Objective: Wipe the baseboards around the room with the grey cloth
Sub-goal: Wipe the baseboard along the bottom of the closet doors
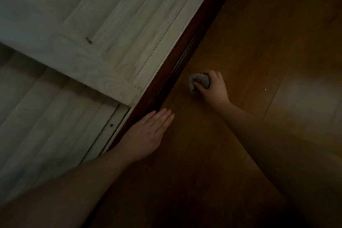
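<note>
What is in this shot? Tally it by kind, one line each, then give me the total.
Hands: 2, left hand flat by the dark baseboard, right hand gripping the cloth
Grey cloth: 1, bunched, on the wooden floor
Baseboards: 1
Pale wooden doors: 1
Total: 5

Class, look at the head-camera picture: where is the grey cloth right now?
The grey cloth is bunched in the right hand, just right of centre, over the wooden floor, apart from the dark baseboard.
</note>
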Motion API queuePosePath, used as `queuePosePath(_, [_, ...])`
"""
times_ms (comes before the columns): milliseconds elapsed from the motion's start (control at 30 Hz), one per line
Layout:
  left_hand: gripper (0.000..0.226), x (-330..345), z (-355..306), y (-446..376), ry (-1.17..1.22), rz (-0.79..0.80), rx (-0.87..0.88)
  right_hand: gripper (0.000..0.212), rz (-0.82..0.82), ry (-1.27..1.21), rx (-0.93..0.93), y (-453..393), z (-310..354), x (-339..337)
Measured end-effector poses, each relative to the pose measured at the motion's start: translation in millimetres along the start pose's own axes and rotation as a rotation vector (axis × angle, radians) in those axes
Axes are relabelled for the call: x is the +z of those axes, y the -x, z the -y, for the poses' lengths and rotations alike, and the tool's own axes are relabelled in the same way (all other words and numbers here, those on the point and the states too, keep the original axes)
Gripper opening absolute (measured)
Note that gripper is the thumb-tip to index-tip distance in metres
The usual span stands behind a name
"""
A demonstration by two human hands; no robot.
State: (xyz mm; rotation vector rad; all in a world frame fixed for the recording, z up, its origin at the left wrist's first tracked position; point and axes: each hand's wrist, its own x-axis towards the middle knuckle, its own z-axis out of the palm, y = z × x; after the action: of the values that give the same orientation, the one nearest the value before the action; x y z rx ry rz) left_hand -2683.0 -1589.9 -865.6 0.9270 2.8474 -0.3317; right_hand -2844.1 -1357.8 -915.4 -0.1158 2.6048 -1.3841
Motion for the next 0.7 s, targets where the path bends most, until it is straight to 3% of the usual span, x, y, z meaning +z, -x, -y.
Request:
queuePosePath(133, [0.063,-26,32,-108,-0.074,-0.034,-0.146,0.041,-0.061,-0.031,0.034,12,-6,-3])
queuePosePath(333, [0.071,-39,82,-199,-0.312,0.092,-0.409,0.051,-0.063,-0.058,0.043,22,-9,-1])
queuePosePath(533, [0.074,-27,97,-208,-0.546,0.123,-0.289,0.051,-0.013,-0.058,0.024,28,-28,-13])
queuePosePath(700, [0.07,-19,101,-213,-0.593,0.118,-0.279,0.049,-0.043,-0.088,0.085,6,-31,-30])
